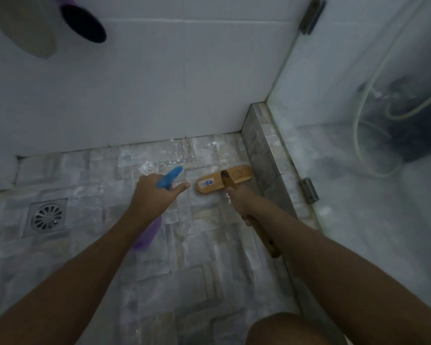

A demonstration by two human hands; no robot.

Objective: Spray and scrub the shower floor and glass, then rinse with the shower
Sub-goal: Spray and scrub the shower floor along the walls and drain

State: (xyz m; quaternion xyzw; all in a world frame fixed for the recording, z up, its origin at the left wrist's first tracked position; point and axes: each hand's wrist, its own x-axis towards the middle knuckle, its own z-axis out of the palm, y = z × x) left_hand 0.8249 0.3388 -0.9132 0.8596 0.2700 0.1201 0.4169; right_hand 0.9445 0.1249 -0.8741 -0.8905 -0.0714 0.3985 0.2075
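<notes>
Left hand [154, 192]: fingers wrapped round the neck of the spray bottle [171, 176], one digit sticking out straight toward the brush. Blue nozzle pokes out past the knuckles, aimed at the floor by the back wall [159, 83]; purple body hangs under the wrist. Right hand [241, 202]: clamped on the wooden handle of the scrub brush [209, 181], handle end running back under the forearm. Brush head sits flat on the shower floor [189, 270] just ahead of the right hand, just right of the nozzle, its far end against the tiled curb [266, 155]. White foam flecks on the tiles between brush head and wall. Glass [358, 120] stands on the curb, right of the brush, hazy, hose [368, 95] visible behind it. Drain [47, 216] is well left of the left hand
</notes>
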